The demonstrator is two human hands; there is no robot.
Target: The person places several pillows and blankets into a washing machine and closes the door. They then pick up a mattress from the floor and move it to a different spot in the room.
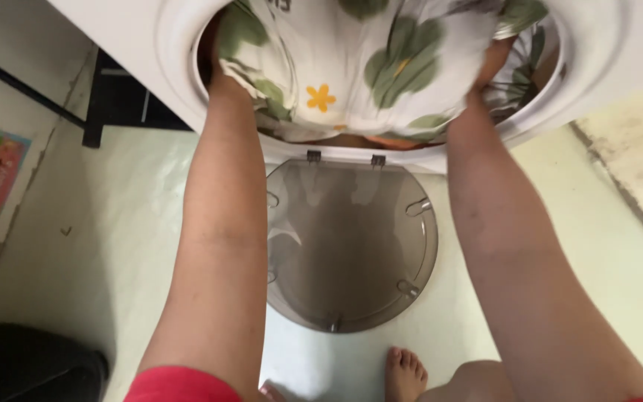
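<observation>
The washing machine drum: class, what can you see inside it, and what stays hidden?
Inside the washing machine drum lies a white cloth with green leaves and a yellow flower. Both forearms reach in beside it. The hands and the drum's depths are covered by the cloth.

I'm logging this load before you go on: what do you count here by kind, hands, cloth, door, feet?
Hands reaching into the white round washer opening: 2 (left hand, right hand; fingers hidden in cloth)
White cloth with green leaves and an orange flower: 1
Smoky translucent round door, hanging open: 1
Bare foot: 1
Total: 5
</observation>
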